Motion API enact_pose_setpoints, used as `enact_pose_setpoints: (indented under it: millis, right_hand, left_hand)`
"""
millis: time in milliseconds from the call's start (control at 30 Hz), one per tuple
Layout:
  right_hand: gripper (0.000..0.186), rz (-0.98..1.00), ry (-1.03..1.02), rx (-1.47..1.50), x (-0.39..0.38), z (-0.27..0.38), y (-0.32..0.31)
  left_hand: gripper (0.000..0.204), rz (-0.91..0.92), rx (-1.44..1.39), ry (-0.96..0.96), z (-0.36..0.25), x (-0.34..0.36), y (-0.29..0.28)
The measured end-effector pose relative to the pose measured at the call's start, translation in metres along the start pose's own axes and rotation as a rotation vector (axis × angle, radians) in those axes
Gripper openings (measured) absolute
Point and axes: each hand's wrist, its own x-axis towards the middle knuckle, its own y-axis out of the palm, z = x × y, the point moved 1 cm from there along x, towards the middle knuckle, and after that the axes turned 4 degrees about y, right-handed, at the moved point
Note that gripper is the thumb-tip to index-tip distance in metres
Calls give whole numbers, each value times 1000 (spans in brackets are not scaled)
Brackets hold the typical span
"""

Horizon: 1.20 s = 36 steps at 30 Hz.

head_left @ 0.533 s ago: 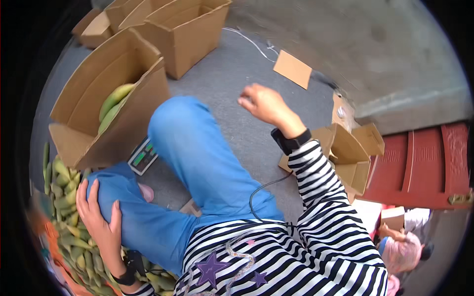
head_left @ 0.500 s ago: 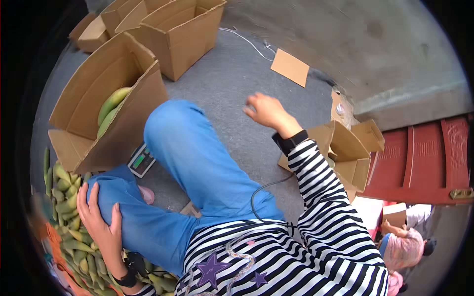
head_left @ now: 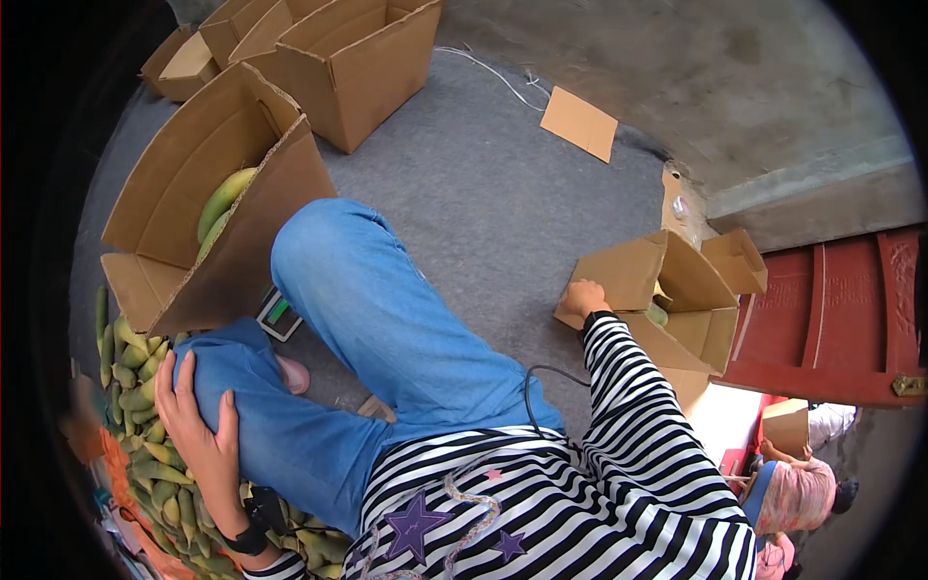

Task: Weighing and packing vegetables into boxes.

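My left hand (head_left: 200, 425) lies spread over my left knee (head_left: 227, 362), on blue jeans, holding nothing. Out to the right, my right hand (head_left: 585, 297) is curled closed at the near left side of a small cardboard box (head_left: 619, 271). Its fingertips are turned away, so I cannot see what they grip. That box lies with its opening to the right, and a bit of pale green produce (head_left: 657, 314) shows inside. At the left stands a tall open cardboard box (head_left: 261, 222) holding long, curved green-yellow produce (head_left: 224, 203).
Several empty-looking cardboard boxes (head_left: 358, 77) stand at the back left. A heap of tapered green produce (head_left: 164, 474) lies left of my leg, on orange sheeting. A small scale (head_left: 278, 314) sits by the tall box. A flat cardboard piece (head_left: 578, 124) lies ahead. A person (head_left: 793, 493) works at the right.
My right hand has moved right and back from above the floor to the small box, and its fingers have curled in. My left hand stays on the knee.
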Motion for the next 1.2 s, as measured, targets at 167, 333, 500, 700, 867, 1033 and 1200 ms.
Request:
enact_pose_setpoints:
  millis: [167, 333, 500, 700, 867, 1033, 1200]
  right_hand:
    - [41, -156, -32, 93, 4, -9, 24]
    - [27, -299, -178, 35, 3, -26, 38]
    - [26, -436, -206, -83, 5, -37, 50]
    - [23, -492, -218, -33, 14, -75, 78]
    - [20, -481, -139, -7, 33, -146, 92]
    - [29, -183, 1, -77, 64, -206, 82]
    - [34, -220, -127, 209, 94, -167, 17]
  left_hand:
    - [56, 12, 6, 14, -8, 8, -1]
    - [59, -10, -18, 16, -18, 17, -2]
    - [58, -50, 59, -30, -24, 14, -1]
    - [57, -76, 26, -48, -23, 10, -5]
    - [56, -78, 60, -59, -22, 9, -6]
    - [56, -80, 68, -81, -23, 7, -6]
    - [57, -87, 55, -104, -23, 5, -7]
